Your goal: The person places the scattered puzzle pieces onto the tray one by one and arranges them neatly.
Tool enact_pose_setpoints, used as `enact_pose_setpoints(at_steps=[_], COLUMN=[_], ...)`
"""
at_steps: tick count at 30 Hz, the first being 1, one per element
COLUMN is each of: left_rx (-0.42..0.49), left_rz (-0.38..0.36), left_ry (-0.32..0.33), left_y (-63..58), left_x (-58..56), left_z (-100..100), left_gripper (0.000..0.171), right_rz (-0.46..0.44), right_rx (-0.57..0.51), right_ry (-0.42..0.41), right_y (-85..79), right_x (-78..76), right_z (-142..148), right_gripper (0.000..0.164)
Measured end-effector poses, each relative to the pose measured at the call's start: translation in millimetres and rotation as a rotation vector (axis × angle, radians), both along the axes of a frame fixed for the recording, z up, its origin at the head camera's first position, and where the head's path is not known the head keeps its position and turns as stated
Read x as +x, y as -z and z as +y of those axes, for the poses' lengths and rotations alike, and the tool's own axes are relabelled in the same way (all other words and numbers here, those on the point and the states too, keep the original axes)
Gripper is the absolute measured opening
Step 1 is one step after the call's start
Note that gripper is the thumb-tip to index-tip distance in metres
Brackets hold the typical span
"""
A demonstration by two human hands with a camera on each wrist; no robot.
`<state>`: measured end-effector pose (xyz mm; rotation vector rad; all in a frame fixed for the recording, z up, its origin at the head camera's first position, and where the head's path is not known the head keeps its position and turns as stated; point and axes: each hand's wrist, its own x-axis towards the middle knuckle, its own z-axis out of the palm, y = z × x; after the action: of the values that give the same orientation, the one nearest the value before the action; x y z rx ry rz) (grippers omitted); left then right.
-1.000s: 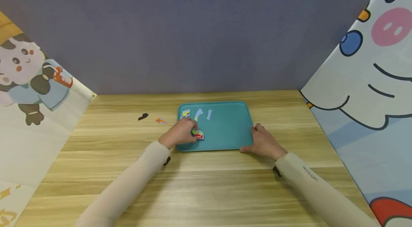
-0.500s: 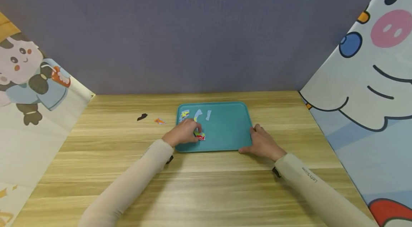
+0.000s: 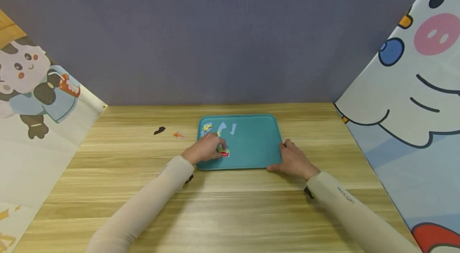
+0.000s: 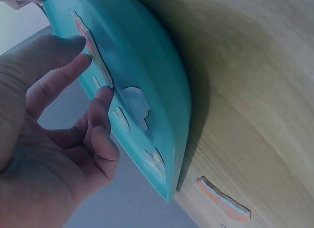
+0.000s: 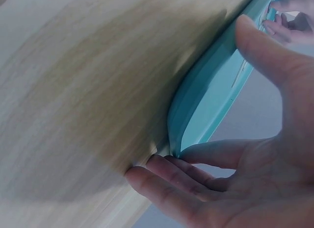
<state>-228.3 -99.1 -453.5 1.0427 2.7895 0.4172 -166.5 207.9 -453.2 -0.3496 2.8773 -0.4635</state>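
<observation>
My left hand (image 3: 206,148) reaches over the left part of a teal tray (image 3: 255,141). Its thumb and fingertips pinch a flat red-and-yellow puzzle piece (image 3: 225,153), which lies close on the tray's floor; the left wrist view shows the piece (image 4: 96,54) edge-on, with fingertips along its side and at one end. At the tray's front right corner, my right hand (image 3: 292,160) grips the rim, thumb along the front side and fingers round the right side. Farther back in the tray lie a yellow-and-pale-blue piece (image 3: 207,127), a curved pale-blue piece (image 3: 221,126) and a narrow pale strip (image 3: 233,129).
Left of the tray, a dark piece (image 3: 159,130) and an orange piece (image 3: 179,135) lie on the wooden table (image 3: 237,213). A grey partition (image 3: 223,37) rises at the table's back edge, and printed cartoon panels stand at both sides.
My left hand has shifted slightly to the right with its fingertips at the red-and-yellow puzzle piece, which has moved a little the same way. The right hand stays at the tray's corner.
</observation>
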Motion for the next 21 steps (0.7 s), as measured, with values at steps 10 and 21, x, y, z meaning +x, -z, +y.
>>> enact_pose_setpoints(at_steps=[10,21], left_rx=[0.114,0.163], left_rz=[0.047,0.051], left_ry=[-0.019,-0.151], left_y=[-10.2,-17.9], left_x=[1.8,5.4], left_z=[-20.0,-60.0], left_gripper=[0.018,0.020], right_rz=[0.019,0.029], right_rx=[-0.015,-0.017], right_ry=[-0.013,-0.015], right_y=[1.1,3.0], right_x=[0.7,1.0], right_z=[-0.5,0.8], right_gripper=[0.107,0.106])
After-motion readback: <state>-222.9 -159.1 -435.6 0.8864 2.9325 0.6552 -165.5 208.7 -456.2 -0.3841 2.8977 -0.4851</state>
